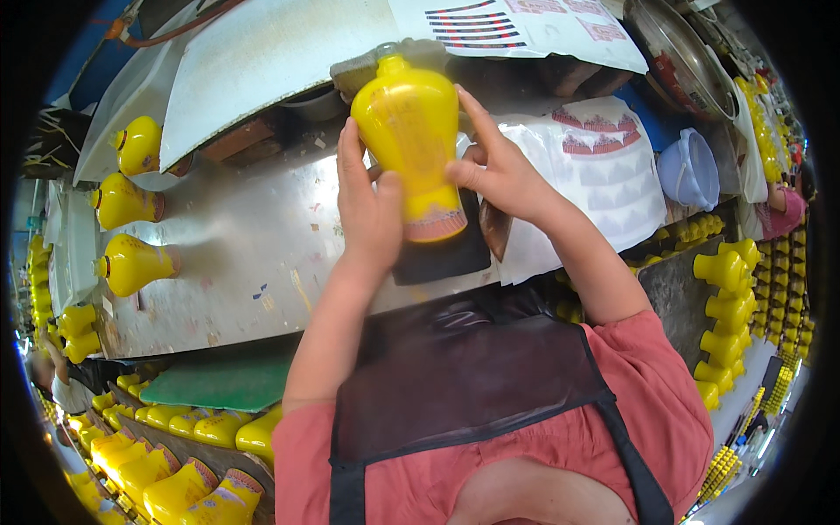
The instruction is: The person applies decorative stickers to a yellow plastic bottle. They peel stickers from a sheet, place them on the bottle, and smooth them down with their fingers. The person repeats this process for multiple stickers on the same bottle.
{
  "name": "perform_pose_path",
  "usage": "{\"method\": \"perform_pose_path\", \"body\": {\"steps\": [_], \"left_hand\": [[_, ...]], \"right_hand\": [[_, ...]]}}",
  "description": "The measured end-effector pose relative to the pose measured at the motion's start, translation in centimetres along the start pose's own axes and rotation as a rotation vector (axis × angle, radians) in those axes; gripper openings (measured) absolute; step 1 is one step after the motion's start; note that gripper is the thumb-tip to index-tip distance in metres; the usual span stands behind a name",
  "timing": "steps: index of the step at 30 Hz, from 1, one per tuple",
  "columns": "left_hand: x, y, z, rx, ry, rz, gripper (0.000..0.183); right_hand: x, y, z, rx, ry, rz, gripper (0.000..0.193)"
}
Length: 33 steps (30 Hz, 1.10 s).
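A glossy yellow vase-shaped bottle (409,122) lies between my two hands over the metal worktable, its narrow neck pointing away from me. Faint printing shows on its body, and a pinkish patterned band rings its base. My left hand (369,210) is closed along its left side, thumb near the waist. On the other side my right hand (507,171) grips it, fingers by the shoulder and thumb at the waist. Behind the neck is a grey, spongy-looking pad (348,77). Under the base end a black pad (446,267) shows; whether the bottle touches either pad I cannot tell.
Three yellow bottles (131,199) stand along the worktable's (236,262) left side. Sheets of printed decals (604,166) lie at right, near a pale blue bucket (689,171). A white board (262,57) overhangs the back. Many more bottles (179,490) fill racks on both sides.
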State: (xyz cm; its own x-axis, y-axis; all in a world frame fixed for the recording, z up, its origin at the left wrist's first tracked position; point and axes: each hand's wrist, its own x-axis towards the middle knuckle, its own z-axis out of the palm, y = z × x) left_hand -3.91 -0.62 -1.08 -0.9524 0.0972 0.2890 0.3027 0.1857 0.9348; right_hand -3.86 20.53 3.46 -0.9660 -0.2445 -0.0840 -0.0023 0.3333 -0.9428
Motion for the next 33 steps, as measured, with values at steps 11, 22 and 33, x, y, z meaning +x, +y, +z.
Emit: {"method": "perform_pose_path", "body": {"steps": [11, 22, 33], "left_hand": [[-1.1, -0.3, 0.4, -0.133, 0.004, -0.059, 0.082], [-1.1, 0.2, 0.3, -0.229, -0.002, -0.082, 0.081], [-0.5, 1.0, 0.0, -0.316, 0.050, -0.077, 0.076]], "right_hand": [[0.0, 1.4, 1.9, -0.026, 0.079, -0.063, 0.095], [-0.3, 0.8, 1.7, -0.006, 0.064, -0.016, 0.097], [0.3, -0.1, 0.0, 0.125, 0.026, 0.096, 0.088]]}}
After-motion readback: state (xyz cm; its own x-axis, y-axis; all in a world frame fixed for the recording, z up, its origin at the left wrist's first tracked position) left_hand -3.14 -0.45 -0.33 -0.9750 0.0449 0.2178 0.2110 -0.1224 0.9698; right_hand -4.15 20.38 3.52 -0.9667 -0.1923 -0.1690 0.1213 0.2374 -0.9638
